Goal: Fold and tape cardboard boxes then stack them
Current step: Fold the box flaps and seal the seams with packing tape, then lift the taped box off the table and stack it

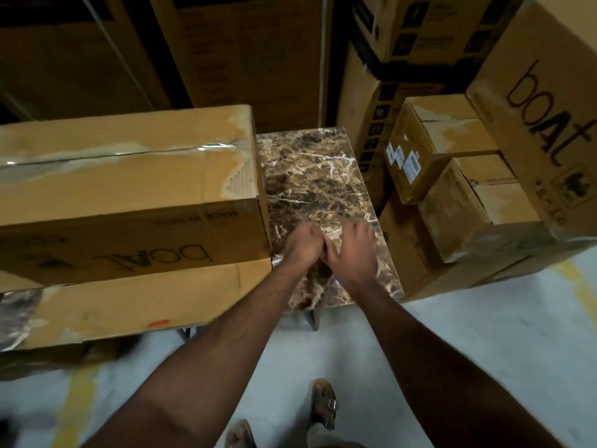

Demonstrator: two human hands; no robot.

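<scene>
1. The left hand [303, 245] is curled into a fist and the right hand [353, 253] is loosely bent; they touch each other over the marbled worktop [310, 176]. Whether they hold anything is too blurred to tell.
2. Just left, a taped cardboard box [129, 189] lies on a flattened one [139, 305].
3. Small boxes [452, 169] are stacked to the right.

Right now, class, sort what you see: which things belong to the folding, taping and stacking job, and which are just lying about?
Belongs to the job:
taped long box
flattened cardboard beneath it
marble-patterned table
left hand and right hand, together over the table

Just lying about:
two small boxes stacked at right
tall cartons behind
</scene>
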